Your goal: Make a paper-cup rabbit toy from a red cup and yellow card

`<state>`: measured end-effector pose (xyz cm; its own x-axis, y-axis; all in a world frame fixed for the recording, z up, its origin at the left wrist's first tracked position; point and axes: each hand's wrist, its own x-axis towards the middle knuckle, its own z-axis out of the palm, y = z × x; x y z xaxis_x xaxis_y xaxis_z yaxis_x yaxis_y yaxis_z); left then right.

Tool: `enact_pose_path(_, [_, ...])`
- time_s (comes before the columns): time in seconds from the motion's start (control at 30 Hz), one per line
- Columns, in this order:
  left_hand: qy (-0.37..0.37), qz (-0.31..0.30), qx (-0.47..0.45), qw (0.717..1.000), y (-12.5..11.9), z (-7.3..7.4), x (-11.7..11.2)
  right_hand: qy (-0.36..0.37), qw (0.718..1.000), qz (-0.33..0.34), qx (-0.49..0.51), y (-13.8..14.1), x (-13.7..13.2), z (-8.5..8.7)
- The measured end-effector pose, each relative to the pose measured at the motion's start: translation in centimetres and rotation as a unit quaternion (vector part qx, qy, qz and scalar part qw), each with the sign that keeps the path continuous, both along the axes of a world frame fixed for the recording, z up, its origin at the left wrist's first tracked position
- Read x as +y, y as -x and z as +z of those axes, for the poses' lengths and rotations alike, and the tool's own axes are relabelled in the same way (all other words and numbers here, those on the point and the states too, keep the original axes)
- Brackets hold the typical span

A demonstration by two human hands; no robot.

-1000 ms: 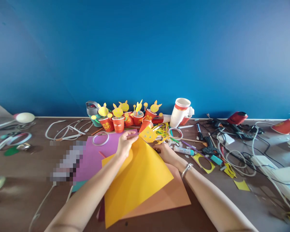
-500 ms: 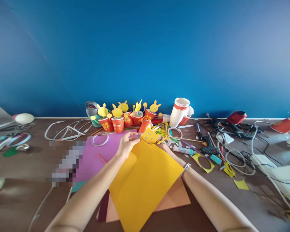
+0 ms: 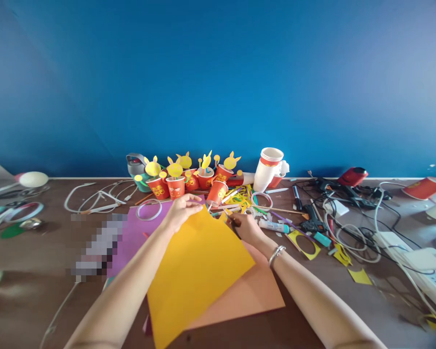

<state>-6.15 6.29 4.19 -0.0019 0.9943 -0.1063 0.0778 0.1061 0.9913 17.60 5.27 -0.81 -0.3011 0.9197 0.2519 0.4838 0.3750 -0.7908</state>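
My left hand [image 3: 181, 211] is closed on the far edge of a large yellow-orange paper sheet [image 3: 196, 271] and holds it lifted and tilted over the table. Just right of the sheet's top corner, my right hand [image 3: 247, 229] has its fingers curled round a thin dark tool [image 3: 234, 221] that I cannot name. There is a bracelet on that wrist. Under the yellow sheet lie a peach sheet [image 3: 250, 295] and a pink sheet [image 3: 134, 235].
Red paper cups with yellow bunny cutouts [image 3: 189, 177] stand at the wall, next to a stack of cups [image 3: 269, 167]. Yellow scraps, a glue stick [image 3: 275, 226], a glue gun [image 3: 312, 220], cables and a power strip [image 3: 427, 264] crowd the right. Tape rings [image 3: 149, 209] and white cords lie to the left.
The yellow sheet swung back towards the left and lower. The small yellow cutout held at its top is out of sight, and my right hand now shows beside the sheet.
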Motion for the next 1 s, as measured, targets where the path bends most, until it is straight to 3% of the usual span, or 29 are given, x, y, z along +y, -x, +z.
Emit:
enact_pose_path(0.13, [-0.005, -0.043, 0.101, 0.994, 3.1, 1.6, 0.9, -0.036, 0.992, -0.094, -0.070, -0.2, 0.5, 0.2])
enact_pose_path(0.3, [-0.001, -0.141, 0.240, 0.960, 5.4, 2.2, 3.0, -0.061, 0.975, -0.115, -0.178, -0.1, 0.4, 0.2])
enact_pose_path(0.4, [-0.047, -0.165, 0.326, 0.930, 5.2, 1.9, 3.8, -0.059, 0.973, -0.110, -0.194, 0.0, 0.4, -0.1])
enact_pose_path(0.53, [-0.210, -0.082, 0.453, 0.863, 2.1, 0.8, 2.4, -0.016, 0.983, -0.119, -0.141, -0.2, 1.0, -0.4])
enact_pose_path(0.6, [-0.226, -0.084, 0.434, 0.868, -0.2, -0.1, 0.9, 0.010, 0.990, -0.124, -0.064, -0.4, 1.4, -0.3])
enact_pose_path(0.67, [-0.178, -0.087, 0.397, 0.896, -2.3, -1.2, -0.3, 0.040, 0.992, -0.102, 0.060, -0.6, 1.7, -0.1])
enact_pose_path(0.8, [-0.100, -0.063, 0.309, 0.944, -4.7, -3.2, -1.4, 0.110, 0.949, -0.026, 0.296, -0.9, 1.7, 0.8])
enact_pose_path(0.93, [-0.055, -0.054, 0.101, 0.992, -5.5, -4.1, -1.5, 0.150, 0.917, -0.007, 0.371, -0.6, 1.2, 1.6])
enact_pose_path(1.0, [-0.005, -0.057, -0.010, 0.998, -5.9, -4.2, -1.6, 0.161, 0.912, -0.009, 0.378, -0.3, 0.9, 1.8])
